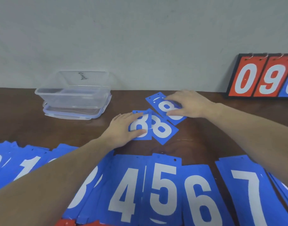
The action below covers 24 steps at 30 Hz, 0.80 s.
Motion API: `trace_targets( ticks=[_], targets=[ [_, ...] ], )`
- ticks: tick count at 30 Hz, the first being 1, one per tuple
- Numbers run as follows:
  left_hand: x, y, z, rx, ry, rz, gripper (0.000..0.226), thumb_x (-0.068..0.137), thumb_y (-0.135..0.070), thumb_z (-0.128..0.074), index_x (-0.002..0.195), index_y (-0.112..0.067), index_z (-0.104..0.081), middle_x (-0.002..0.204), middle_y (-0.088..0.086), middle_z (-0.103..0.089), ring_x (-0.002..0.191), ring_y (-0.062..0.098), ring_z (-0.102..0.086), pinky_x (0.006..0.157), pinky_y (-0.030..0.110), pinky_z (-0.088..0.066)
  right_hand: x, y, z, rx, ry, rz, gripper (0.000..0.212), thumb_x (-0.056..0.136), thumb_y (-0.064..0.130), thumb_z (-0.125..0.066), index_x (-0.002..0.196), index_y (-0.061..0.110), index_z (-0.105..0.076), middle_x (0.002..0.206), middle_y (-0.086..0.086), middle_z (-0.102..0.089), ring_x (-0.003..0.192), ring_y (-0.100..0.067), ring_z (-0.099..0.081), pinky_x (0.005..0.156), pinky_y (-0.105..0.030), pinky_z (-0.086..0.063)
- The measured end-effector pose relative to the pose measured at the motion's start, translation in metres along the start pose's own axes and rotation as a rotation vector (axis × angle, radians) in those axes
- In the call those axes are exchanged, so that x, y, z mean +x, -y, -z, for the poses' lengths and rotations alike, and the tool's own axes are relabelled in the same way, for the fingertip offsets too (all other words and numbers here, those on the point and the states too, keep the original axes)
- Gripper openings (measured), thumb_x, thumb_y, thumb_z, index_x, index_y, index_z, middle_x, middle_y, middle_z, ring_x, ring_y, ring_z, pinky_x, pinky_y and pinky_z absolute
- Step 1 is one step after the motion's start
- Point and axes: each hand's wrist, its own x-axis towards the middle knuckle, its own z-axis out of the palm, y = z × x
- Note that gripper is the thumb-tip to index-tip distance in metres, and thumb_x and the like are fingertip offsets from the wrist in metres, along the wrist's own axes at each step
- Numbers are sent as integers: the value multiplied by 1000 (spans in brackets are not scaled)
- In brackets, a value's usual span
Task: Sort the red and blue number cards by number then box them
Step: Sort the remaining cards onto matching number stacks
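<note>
A: We start with the table (pixel 205 144), dark wood, running to the wall. What do we count on it?

B: Along the near edge we see a row of blue piles, tops reading 1 (pixel 28 167), 3 (pixel 87 190), 4 (pixel 125 193), 5 (pixel 162 190), 6 (pixel 198 203) and 7 (pixel 247 196). One more pile lies at far left; we cannot read its digit. A red edge (pixel 66 223) peeks out at the bottom.

A: And the scoreboard (pixel 260 75)?

B: It leans on the wall at far right, showing two red cards, 0 and 9, and part of one blue card.

A: Boxes?

B: We see one clear box (pixel 73 93) at back left, sitting on its lid (pixel 71 113).

A: Then the loose cards.

B: We count three blue 8s mid-table. The left 8 (pixel 140 126) and middle 8 (pixel 162 128) overlap; the far 8 (pixel 166 106) lies tilted just behind them.

A: Hands?

B: Two. The left hand (pixel 123 128) lies flat on the left 8, fingers straight and pressed together. The right hand (pixel 189 103) rests on the far 8, fingers spread, thumb at its near edge, pressing rather than pinching.
</note>
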Motion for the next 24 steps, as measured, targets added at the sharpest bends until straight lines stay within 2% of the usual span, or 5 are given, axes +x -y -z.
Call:
trace_targets(
  ticks=[4,10,16,20,24],
  targets=[
    [-5,2,1,-289,-113,92,63,85,-42,-76,141,-41,-49,124,-34,-54,120,-3,-52,102,13,-34,13,-12,-13,113,159,4,109,68,86,-59,157,47,-11,155,5,-37,145,-22,-29,121,-45,-21],
    [-8,5,7,-578,-256,138,58,86,-31,-77,133,-48,-48,125,-28,-60,113,-9,-58,102,23,-46,8,-12,-20,195,71,61,100,74,74,-68,156,47,-18,148,21,-47,143,-5,-32,124,-38,-3],
    [-15,-3,10,-632,-287,126,57,87,-27,-77,132,-49,-49,122,-33,-60,112,-5,-61,99,25,-51,-28,16,-12,465,-138,-75,97,77,46,-84,153,48,-25,132,22,-56,114,-4,-46,106,-25,-33],
    [-16,-11,13,-623,-340,141,56,90,-15,-72,133,-45,-51,119,-46,-53,118,-13,-51,105,20,-45,-50,32,-2,778,-369,-246,88,81,22,-85,150,44,-35,132,17,-54,117,4,-48,87,4,-33],
    [-16,-26,16,-739,-317,168,84,85,1,-67,145,-49,-36,152,-21,-37,139,0,-36,115,30,-36,-69,48,10,1095,-438,-387,94,82,13,-83,152,47,-31,143,11,-44,127,-5,-50,90,-13,-48]
  ],
)
